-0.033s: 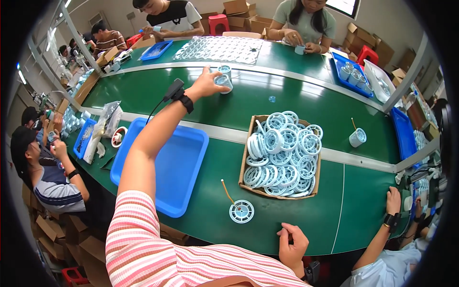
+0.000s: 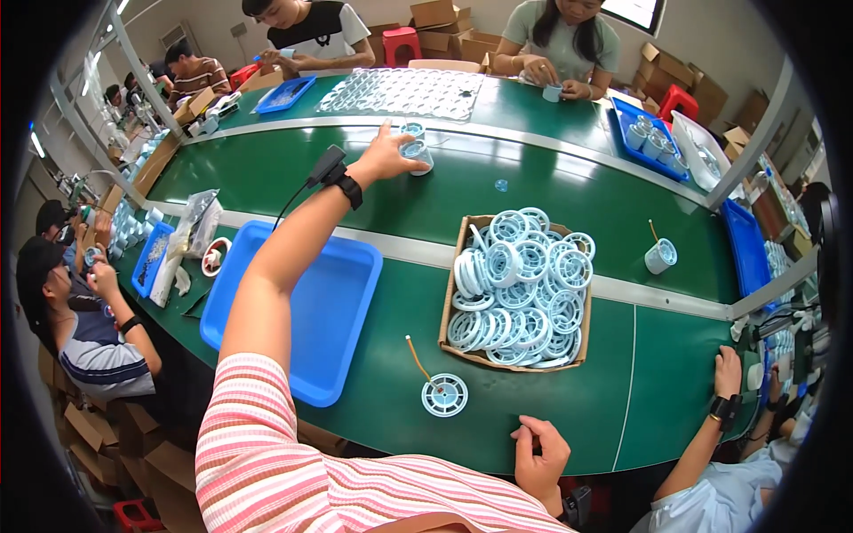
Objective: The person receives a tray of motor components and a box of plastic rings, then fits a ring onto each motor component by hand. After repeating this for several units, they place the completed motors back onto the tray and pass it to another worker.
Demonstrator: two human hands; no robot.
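Observation:
My left hand (image 2: 387,158) reaches far across the green table, its thumb and fingers around a pale blue cup-shaped plastic part (image 2: 415,155). A second such part (image 2: 412,131) stands just behind it, close to my fingertips. My right hand (image 2: 540,451) rests near the front edge, fingers curled, with nothing visible in them. Nearest to it on the left lies a pale blue spoked disc (image 2: 444,395) with an orange-brown wire (image 2: 416,355) sticking up. Beyond both is a cardboard box (image 2: 515,362) heaped with pale blue plastic rings (image 2: 531,260).
Under my left forearm lies a blue tray (image 2: 333,311). A wired cup-shaped part (image 2: 660,256) stands at right; a small clear bluish piece (image 2: 501,186) lies mid-table. A metal strip (image 2: 640,293) crosses the table. Co-workers sit across and at both sides, one's hand (image 2: 728,373) resting at right.
The whole view has shifted slightly left. My left hand keeps its grip on the cup-shaped part, and my right hand stays in place.

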